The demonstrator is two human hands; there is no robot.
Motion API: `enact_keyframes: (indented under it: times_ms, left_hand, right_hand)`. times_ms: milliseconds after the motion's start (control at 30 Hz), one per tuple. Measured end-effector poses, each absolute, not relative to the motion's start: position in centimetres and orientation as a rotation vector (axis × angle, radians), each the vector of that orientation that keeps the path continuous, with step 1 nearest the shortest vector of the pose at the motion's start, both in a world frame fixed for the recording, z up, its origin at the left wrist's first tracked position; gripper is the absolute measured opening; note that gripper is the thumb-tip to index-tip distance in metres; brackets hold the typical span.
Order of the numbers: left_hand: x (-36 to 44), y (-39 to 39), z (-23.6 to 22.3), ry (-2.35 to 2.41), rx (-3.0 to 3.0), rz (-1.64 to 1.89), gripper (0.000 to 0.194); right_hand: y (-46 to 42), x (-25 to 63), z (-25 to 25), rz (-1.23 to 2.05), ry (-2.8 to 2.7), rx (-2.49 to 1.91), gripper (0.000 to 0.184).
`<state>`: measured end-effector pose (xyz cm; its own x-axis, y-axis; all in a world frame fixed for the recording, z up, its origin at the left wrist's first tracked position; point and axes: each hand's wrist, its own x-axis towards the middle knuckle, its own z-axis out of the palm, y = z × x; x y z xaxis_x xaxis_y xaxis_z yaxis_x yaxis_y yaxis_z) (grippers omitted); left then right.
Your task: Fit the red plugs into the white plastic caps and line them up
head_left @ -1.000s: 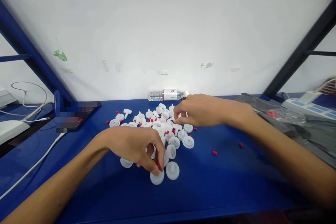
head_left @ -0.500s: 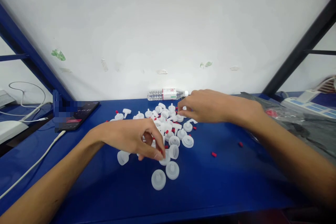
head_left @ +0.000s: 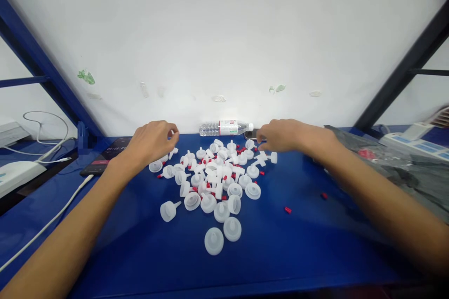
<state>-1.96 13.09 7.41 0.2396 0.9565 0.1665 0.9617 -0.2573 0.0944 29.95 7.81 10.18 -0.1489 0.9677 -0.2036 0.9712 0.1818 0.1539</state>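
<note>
Several white plastic nozzle caps [head_left: 232, 230], round with thin spouts, lie in a loose pile on the blue table [head_left: 266, 252], with small red tips [head_left: 288, 210] among and beside them. My left hand [head_left: 154, 141] is over the pile's back left edge, thumb and forefinger curled into a ring; whatever they may hold is hidden. Close below it is a white cap [head_left: 155, 166]. At the back right edge, my right hand [head_left: 282, 134] hovers with bent fingers a little apart, nothing visible between them. White caps lie just below and left of its fingertips.
A clear water bottle [head_left: 226, 128] lies along the wall behind the pile. On the left are a phone [head_left: 101, 163] and a white cable [head_left: 49, 222]. A dark plastic bag [head_left: 393, 173] and a white power strip [head_left: 417, 145] occupy the right side.
My left hand has moved from the front of the pile back and left, uncovering caps there. My right hand has shifted slightly right. The view has moved a little.
</note>
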Motion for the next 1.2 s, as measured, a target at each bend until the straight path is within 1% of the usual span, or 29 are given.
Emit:
enact_keyframes:
  times_ms: [67, 167, 300, 633, 833, 967, 1033, 1133, 1200]
  left_hand:
    - [-3.6, 14.4, 6.7, -2.008, -2.366, -0.133, 0.033]
    - [-5.3, 15.8, 5.9, -2.13, -2.404, 0.081, 0.031]
    - [-5.8, 16.1, 5.8, -2.228, -2.586, 0.225, 0.029]
    - [-4.8, 15.3, 6.5, -2.286, -2.72, -0.008, 0.023]
    - [-4.4, 15.2, 6.1, -2.223, -2.728, -0.138, 0.025]
    - [-4.3, 15.2, 6.2, -2.116, -2.677, -0.157, 0.028]
    - [-4.3, 15.2, 6.2, -2.028, -2.641, -0.153, 0.029]
    - [-4.0, 15.0, 6.1, -1.893, -2.606, -0.164, 0.031]
    - [-3.4, 14.8, 6.0, -1.812, -2.627, -0.184, 0.032]
  right_hand:
    - [8.7, 30.6, 9.6, -0.125, 2.149, 1.862, 0.028]
    - [9.9, 31.4, 8.7, -0.311, 2.085, 1.836, 0.035]
    - [10.9, 31.7, 7.7, -0.463, 2.013, 1.8, 0.048]
    - [11.7, 32.6, 7.0, -0.54, 2.097, 1.735, 0.055]
    - [11.6, 32.6, 7.2, -0.52, 2.124, 1.717, 0.052]
    - [11.1, 32.6, 7.9, -0.523, 2.127, 1.726, 0.052]
    - [10.9, 32.6, 8.4, -0.518, 2.146, 1.728, 0.049]
    - [10.7, 32.6, 8.7, -0.438, 2.236, 1.745, 0.04]
    - [10.8, 32.6, 8.5, -0.329, 2.327, 1.771, 0.04]
